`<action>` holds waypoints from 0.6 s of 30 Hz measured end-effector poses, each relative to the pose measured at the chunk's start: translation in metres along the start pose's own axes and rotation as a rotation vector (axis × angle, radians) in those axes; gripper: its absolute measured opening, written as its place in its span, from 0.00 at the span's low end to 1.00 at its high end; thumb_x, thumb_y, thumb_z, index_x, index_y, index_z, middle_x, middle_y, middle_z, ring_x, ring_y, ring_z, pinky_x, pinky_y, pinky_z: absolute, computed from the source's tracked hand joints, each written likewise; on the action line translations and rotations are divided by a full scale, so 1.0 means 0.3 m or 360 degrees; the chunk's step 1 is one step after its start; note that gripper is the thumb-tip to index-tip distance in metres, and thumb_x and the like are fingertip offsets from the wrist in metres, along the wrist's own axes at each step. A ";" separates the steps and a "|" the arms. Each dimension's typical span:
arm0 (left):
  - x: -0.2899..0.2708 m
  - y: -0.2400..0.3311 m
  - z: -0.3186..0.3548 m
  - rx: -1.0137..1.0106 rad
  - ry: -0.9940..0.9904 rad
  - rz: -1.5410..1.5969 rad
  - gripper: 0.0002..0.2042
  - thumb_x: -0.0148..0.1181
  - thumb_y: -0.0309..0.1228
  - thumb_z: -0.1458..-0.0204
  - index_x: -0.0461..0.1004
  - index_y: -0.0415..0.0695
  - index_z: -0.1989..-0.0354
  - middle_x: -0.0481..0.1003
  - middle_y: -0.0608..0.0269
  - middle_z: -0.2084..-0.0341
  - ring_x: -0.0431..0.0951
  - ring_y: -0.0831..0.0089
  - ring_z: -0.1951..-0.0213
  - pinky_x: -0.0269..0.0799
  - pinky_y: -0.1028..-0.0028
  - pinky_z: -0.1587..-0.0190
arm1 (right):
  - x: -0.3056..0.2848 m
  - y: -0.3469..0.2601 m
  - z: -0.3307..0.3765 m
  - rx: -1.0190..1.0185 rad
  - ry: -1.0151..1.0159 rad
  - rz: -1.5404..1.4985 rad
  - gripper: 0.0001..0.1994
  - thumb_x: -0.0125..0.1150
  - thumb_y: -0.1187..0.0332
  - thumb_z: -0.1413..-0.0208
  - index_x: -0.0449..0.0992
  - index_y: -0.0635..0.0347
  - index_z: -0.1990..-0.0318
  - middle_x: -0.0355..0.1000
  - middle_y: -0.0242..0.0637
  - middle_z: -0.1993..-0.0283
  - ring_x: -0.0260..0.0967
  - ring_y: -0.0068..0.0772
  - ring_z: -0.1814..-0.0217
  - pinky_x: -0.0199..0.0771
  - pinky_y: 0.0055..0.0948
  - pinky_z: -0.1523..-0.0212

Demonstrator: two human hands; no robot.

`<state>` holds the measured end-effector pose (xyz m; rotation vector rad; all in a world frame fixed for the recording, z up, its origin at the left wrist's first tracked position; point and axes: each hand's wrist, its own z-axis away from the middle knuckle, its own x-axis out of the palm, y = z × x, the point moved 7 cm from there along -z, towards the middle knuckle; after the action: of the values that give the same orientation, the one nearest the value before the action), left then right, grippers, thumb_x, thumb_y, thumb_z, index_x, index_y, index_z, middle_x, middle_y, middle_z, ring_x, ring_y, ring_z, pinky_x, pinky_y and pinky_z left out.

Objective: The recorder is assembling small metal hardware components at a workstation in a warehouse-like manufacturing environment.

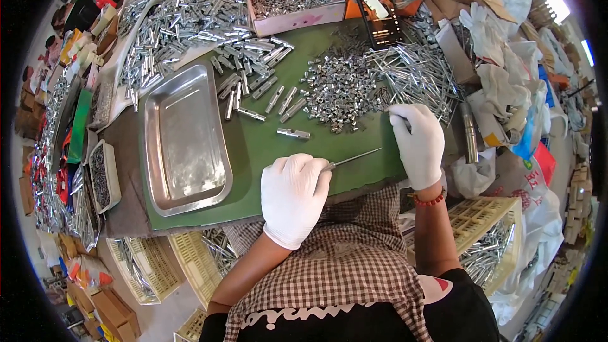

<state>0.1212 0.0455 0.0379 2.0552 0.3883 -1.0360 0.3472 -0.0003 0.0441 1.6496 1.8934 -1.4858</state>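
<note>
My left hand point(294, 199), in a white knitted glove, is closed around the end of a thin metal rod point(356, 158). The rod points right over the green work surface point(253, 199), with a thicker metal part showing at the fingers. My right hand point(418, 144), gloved too, has its fingers curled together at the right edge of a heap of small metal collars point(339, 92); what it pinches, if anything, is hidden. Just behind it lies a pile of long thin metal pins point(421, 76). A single metal tube with a hole point(293, 133) lies between the left hand and the heap.
An unfilled steel tray point(218, 180) sits at left. Behind are many loose metal tubes point(183, 22), a pink box point(297, 22) of small parts and a propped phone point(378, 12). A larger metal cylinder point(468, 133) stands at right. Yellow crates point(484, 225) sit below the edge.
</note>
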 end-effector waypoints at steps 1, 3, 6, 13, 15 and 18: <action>-0.001 -0.001 0.000 0.0003 0.0005 0.0001 0.05 0.68 0.28 0.53 0.79 0.51 0.67 0.77 0.65 0.68 0.76 0.57 0.63 0.68 0.60 0.58 | 0.008 0.001 -0.008 0.0026 -0.0024 0.0042 0.04 0.64 0.72 0.46 0.82 0.55 0.64 0.77 0.40 0.64 0.75 0.47 0.60 0.75 0.40 0.57; -0.002 0.000 0.000 0.0018 -0.0006 0.0027 0.05 0.68 0.28 0.52 0.79 0.51 0.67 0.77 0.65 0.68 0.76 0.57 0.63 0.67 0.60 0.58 | 0.011 0.003 -0.020 0.0048 -0.0044 0.0083 0.04 0.63 0.71 0.45 0.82 0.54 0.63 0.77 0.41 0.63 0.75 0.48 0.60 0.75 0.40 0.57; -0.002 0.003 -0.002 0.0000 -0.0019 0.0065 0.04 0.68 0.28 0.52 0.80 0.50 0.68 0.77 0.65 0.68 0.76 0.57 0.63 0.67 0.60 0.59 | 0.023 0.017 -0.033 0.0046 -0.0156 0.0091 0.02 0.62 0.71 0.44 0.80 0.54 0.65 0.76 0.42 0.63 0.74 0.49 0.59 0.74 0.42 0.57; -0.002 -0.004 0.000 -0.0029 -0.0029 0.0057 0.05 0.68 0.28 0.52 0.80 0.51 0.68 0.77 0.65 0.68 0.76 0.57 0.63 0.67 0.60 0.59 | 0.010 -0.106 -0.023 -0.0288 -0.0269 0.0212 0.02 0.58 0.74 0.42 0.76 0.58 0.66 0.74 0.42 0.63 0.72 0.50 0.60 0.72 0.44 0.57; -0.009 0.001 0.000 0.0033 0.0012 0.0043 0.06 0.68 0.28 0.53 0.79 0.51 0.67 0.77 0.65 0.68 0.76 0.57 0.63 0.67 0.60 0.59 | 0.023 -0.156 0.004 -0.0275 -0.0436 0.0033 0.04 0.59 0.75 0.44 0.78 0.57 0.63 0.76 0.40 0.61 0.73 0.49 0.57 0.72 0.43 0.53; -0.010 0.004 -0.001 0.0070 0.0046 0.0057 0.06 0.68 0.28 0.53 0.79 0.51 0.66 0.76 0.65 0.67 0.76 0.57 0.64 0.67 0.60 0.60 | 0.040 -0.231 0.051 -0.0509 -0.0510 -0.0243 0.09 0.62 0.78 0.48 0.80 0.53 0.61 0.78 0.36 0.62 0.73 0.45 0.54 0.72 0.40 0.52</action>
<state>0.1202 0.0452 0.0410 2.1109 0.3445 -1.0026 0.2786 0.0050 0.0651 1.0804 1.9798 -1.3184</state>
